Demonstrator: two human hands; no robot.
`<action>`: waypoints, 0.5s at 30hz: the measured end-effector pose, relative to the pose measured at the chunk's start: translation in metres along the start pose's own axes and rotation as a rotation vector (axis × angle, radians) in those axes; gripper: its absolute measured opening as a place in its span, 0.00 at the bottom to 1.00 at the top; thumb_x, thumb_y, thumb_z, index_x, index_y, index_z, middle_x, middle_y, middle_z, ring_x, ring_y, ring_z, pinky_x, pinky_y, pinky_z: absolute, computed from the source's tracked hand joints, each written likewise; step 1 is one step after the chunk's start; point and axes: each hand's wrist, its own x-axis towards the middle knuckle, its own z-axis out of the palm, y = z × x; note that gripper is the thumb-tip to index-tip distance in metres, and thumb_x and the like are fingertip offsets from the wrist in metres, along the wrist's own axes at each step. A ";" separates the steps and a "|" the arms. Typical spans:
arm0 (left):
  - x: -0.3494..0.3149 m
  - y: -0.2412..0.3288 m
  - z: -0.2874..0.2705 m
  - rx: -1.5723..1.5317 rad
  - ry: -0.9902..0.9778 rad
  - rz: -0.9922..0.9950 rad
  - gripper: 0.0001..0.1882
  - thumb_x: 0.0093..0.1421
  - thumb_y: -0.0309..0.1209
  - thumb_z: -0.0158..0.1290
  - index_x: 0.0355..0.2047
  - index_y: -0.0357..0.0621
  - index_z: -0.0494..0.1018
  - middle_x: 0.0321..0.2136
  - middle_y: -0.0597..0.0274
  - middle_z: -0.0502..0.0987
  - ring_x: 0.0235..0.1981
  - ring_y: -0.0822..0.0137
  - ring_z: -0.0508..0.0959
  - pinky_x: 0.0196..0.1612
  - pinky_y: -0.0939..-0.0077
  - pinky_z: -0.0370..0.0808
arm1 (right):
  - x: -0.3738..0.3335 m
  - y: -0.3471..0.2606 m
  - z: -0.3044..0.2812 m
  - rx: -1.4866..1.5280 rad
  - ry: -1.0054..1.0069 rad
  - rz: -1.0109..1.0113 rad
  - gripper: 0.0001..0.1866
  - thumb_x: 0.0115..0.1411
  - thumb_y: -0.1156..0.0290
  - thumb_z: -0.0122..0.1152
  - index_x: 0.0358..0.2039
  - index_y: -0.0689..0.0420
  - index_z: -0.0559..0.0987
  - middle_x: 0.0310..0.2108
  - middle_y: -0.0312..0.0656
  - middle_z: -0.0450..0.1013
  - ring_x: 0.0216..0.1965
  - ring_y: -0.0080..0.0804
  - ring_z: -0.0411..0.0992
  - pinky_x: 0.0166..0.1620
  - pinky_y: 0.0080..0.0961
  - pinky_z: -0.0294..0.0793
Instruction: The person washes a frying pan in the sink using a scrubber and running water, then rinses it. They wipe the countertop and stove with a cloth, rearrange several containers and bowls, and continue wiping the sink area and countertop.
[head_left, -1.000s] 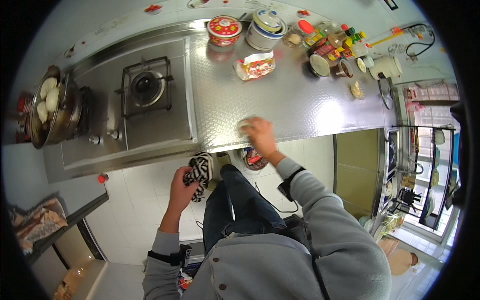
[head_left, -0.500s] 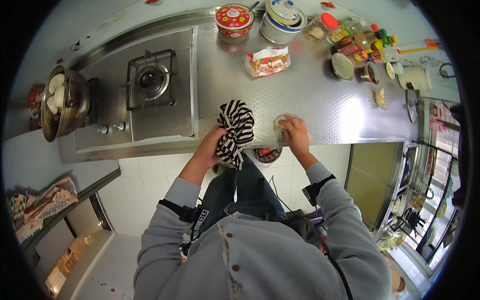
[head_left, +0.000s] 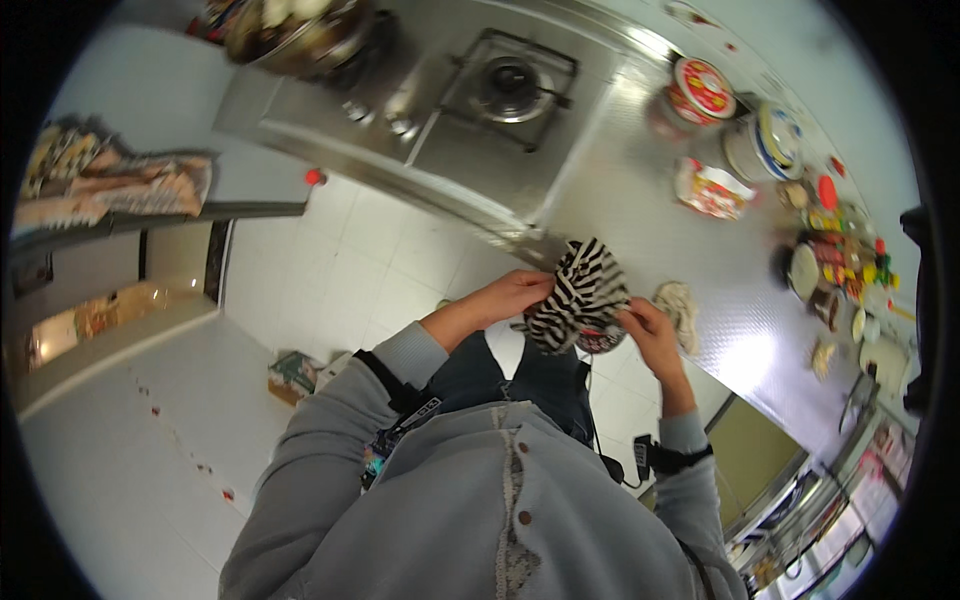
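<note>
A black-and-white striped cloth (head_left: 580, 298), bunched and creased, hangs in front of me at the counter's front edge. My left hand (head_left: 518, 297) pinches its left side. At its lower right side, the fingers of my right hand (head_left: 650, 332) are closed on it. A crumpled whitish rag (head_left: 677, 314) lies on the steel counter (head_left: 640, 225) just beyond my right hand, which is apart from it. Below the striped cloth, a dark patterned round object (head_left: 600, 342) shows in part; the cloth covers the rest.
The gas burner (head_left: 512, 88) is set in the counter ahead. A pan (head_left: 300, 38) with pale lumps stands upper left. Toward the wall are a red tub (head_left: 702, 90), a lidded crock (head_left: 762, 142), a tissue pack (head_left: 714, 188) and several bottles (head_left: 845, 250). A shelf (head_left: 255, 209) juts in at left.
My right hand has let go of the whitish rag, left it on the counter and taken hold of the striped cloth. My view has turned left, so the counter now slants.
</note>
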 end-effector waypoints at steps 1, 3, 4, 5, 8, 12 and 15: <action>-0.009 -0.008 -0.007 -0.017 -0.007 0.005 0.21 0.67 0.41 0.44 0.55 0.45 0.70 0.48 0.65 0.75 0.47 0.70 0.73 0.51 0.74 0.69 | -0.010 -0.003 -0.003 -0.197 -0.016 -0.008 0.06 0.62 0.73 0.57 0.37 0.63 0.76 0.33 0.33 0.70 0.37 0.17 0.69 0.41 0.14 0.67; -0.025 -0.024 -0.016 0.043 0.005 0.057 0.20 0.67 0.41 0.44 0.55 0.46 0.71 0.46 0.66 0.75 0.44 0.71 0.74 0.48 0.76 0.70 | -0.043 -0.013 -0.013 -0.357 -0.010 0.046 0.06 0.62 0.73 0.58 0.35 0.62 0.76 0.30 0.30 0.69 0.35 0.15 0.66 0.39 0.12 0.65; -0.033 -0.032 -0.023 0.077 -0.020 0.088 0.21 0.67 0.42 0.45 0.56 0.47 0.70 0.50 0.62 0.73 0.47 0.69 0.73 0.50 0.75 0.69 | -0.064 -0.018 -0.015 -0.397 0.049 0.130 0.06 0.62 0.72 0.58 0.36 0.62 0.76 0.29 0.29 0.69 0.34 0.15 0.65 0.38 0.12 0.64; -0.039 -0.041 -0.030 0.110 -0.044 0.121 0.22 0.66 0.42 0.46 0.57 0.47 0.69 0.54 0.58 0.70 0.51 0.66 0.73 0.52 0.74 0.69 | -0.090 -0.020 -0.012 -0.333 0.171 0.149 0.07 0.62 0.72 0.57 0.37 0.63 0.76 0.30 0.29 0.70 0.34 0.16 0.65 0.38 0.13 0.64; -0.060 -0.073 -0.047 0.371 -0.032 0.138 0.22 0.65 0.39 0.49 0.57 0.45 0.69 0.54 0.56 0.70 0.52 0.66 0.72 0.53 0.74 0.68 | -0.164 -0.037 -0.007 -0.340 0.292 0.157 0.11 0.62 0.70 0.57 0.41 0.64 0.77 0.37 0.32 0.73 0.37 0.19 0.68 0.44 0.17 0.67; -0.098 -0.118 -0.084 0.378 -0.074 0.128 0.21 0.65 0.36 0.50 0.55 0.40 0.69 0.49 0.56 0.74 0.51 0.67 0.73 0.54 0.74 0.68 | -0.248 -0.012 -0.005 0.326 0.630 -0.144 0.16 0.63 0.70 0.54 0.49 0.64 0.73 0.47 0.42 0.73 0.44 0.29 0.72 0.48 0.28 0.72; -0.128 -0.150 -0.124 0.478 0.018 0.134 0.20 0.64 0.37 0.50 0.52 0.39 0.71 0.46 0.56 0.77 0.48 0.67 0.75 0.51 0.73 0.71 | -0.255 0.060 -0.008 -1.035 0.470 0.207 0.15 0.58 0.59 0.62 0.34 0.60 0.80 0.33 0.41 0.77 0.35 0.28 0.74 0.37 0.29 0.73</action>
